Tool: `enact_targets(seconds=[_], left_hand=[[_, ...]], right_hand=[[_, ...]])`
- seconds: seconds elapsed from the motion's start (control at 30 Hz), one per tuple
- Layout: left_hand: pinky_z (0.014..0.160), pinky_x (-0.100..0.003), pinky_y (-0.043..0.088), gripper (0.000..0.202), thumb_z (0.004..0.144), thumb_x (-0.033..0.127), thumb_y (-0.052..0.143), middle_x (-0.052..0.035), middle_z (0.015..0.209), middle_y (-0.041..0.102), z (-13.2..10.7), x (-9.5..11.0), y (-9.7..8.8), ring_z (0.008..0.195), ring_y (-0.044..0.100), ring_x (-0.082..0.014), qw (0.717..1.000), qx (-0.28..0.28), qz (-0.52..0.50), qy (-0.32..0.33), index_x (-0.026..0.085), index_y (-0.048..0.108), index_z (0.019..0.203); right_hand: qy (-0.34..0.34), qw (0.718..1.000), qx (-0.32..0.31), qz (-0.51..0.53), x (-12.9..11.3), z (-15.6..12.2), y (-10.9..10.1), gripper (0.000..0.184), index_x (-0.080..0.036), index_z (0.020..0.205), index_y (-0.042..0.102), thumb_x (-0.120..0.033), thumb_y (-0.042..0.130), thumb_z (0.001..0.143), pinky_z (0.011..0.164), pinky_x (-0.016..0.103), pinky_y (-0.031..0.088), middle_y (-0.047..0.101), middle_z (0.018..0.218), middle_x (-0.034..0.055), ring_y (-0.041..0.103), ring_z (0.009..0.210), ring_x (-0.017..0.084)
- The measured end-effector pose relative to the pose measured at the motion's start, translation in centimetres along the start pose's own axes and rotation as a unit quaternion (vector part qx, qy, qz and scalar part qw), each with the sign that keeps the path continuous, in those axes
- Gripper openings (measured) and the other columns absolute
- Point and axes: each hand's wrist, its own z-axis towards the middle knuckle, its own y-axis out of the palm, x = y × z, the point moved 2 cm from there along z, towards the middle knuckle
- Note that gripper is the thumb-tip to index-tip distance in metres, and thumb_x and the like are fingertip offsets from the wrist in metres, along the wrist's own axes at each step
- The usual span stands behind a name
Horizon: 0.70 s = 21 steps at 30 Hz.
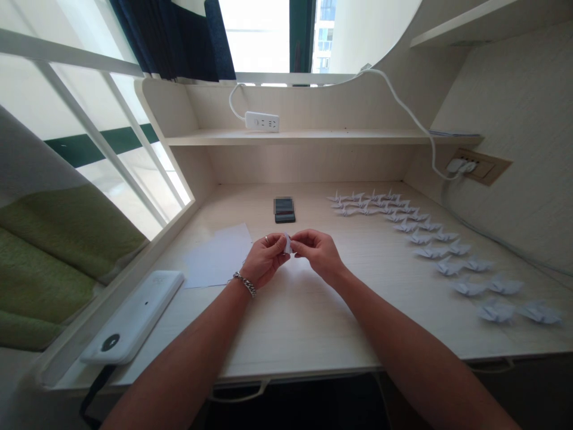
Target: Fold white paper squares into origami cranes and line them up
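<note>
Left hand: my left hand (pixel 265 259) pinched a small folded paper (pixel 287 243) between thumb and fingers
Right hand: my right hand (pixel 319 249) pinched at its other edge; the exact grip was too small to tell
Paper position: held above the bench (pixel 295 334), between both hands
Fold: in my judgement, it called for matched edges and light, even pressure
Bench: pale; white sheets (pixel 219 254) lay left, a dark object (pixel 285 217) ahead, paper cranes (pixel 421 237) right
Room: a power strip (pixel 262 122) stood on the shelf (pixel 322 137), below a bright window (pixel 257 36)

The left hand (pixel 267 255) and right hand (pixel 317 249) partly hide the white paper (pixel 287 244), its folds unreadable; off the desk's (pixel 304 334) front left corner, a black cord (pixel 94 391) leaves view.
</note>
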Motion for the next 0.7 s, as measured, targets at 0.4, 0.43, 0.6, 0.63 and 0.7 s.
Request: enact_targets(seconds=[0.4,0.43,0.6,0.63,0.7], left_hand=[[0.06,-0.019,0.046,0.028,0.058,0.03,0.085,-0.0011,0.068,0.065,0.0,-0.09,0.29,0.062,0.056,-0.0069,0.999,0.042,0.031,0.014,0.012,0.071,0.074],[0.06,-0.02,0.046,0.028,0.058,0.029,0.085,-0.0014,0.068,0.066,0.0,-0.07,0.28,0.062,0.057,-0.0072,0.998,0.046,0.037,0.014,0.012,0.071,0.075],[0.058,-0.022,0.045,0.034,0.054,0.029,0.087,-0.0025,0.069,0.067,-0.01,0.02,0.16,0.062,0.059,-0.0093,0.996,0.066,0.058,0.01,0.013,0.07,0.078],[0.057,-0.022,0.044,0.035,0.053,0.029,0.087,-0.0025,0.068,0.067,0.0,0.03,0.11,0.061,0.059,-0.0094,0.996,0.067,0.062,0.009,0.012,0.069,0.078],[0.054,-0.021,0.043,0.036,0.053,0.03,0.087,-0.0026,0.067,0.066,0.04,0.04,-0.01,0.059,0.058,-0.0091,0.995,0.065,0.071,0.006,0.012,0.069,0.078]], right_hand=[[-0.097,0.982,0.052,-0.153,-0.37,-0.5,-0.35,0.013,-0.018,0.083,0.071,-0.025,0.066,0.073,0.067,0.031,0.054,0.071,0.08,0.0057,0.066,0.075,0.019],[-0.102,0.98,0.054,-0.159,-0.41,-0.55,-0.36,0.013,-0.018,0.084,0.071,-0.025,0.066,0.073,0.067,0.031,0.054,0.071,0.081,0.0057,0.066,0.075,0.019],[-0.105,0.98,0.046,-0.162,-0.35,-0.45,-0.46,0.013,-0.019,0.084,0.071,-0.025,0.068,0.073,0.068,0.031,0.054,0.071,0.08,0.0056,0.066,0.074,0.019],[-0.102,0.981,0.043,-0.158,-0.32,-0.38,-0.49,0.013,-0.019,0.083,0.071,-0.025,0.068,0.072,0.068,0.032,0.054,0.071,0.08,0.0056,0.066,0.074,0.019],[-0.093,0.984,0.032,-0.149,-0.3,-0.26,-0.55,0.013,-0.018,0.083,0.071,-0.025,0.069,0.071,0.068,0.032,0.054,0.072,0.079,0.0057,0.066,0.073,0.019]])
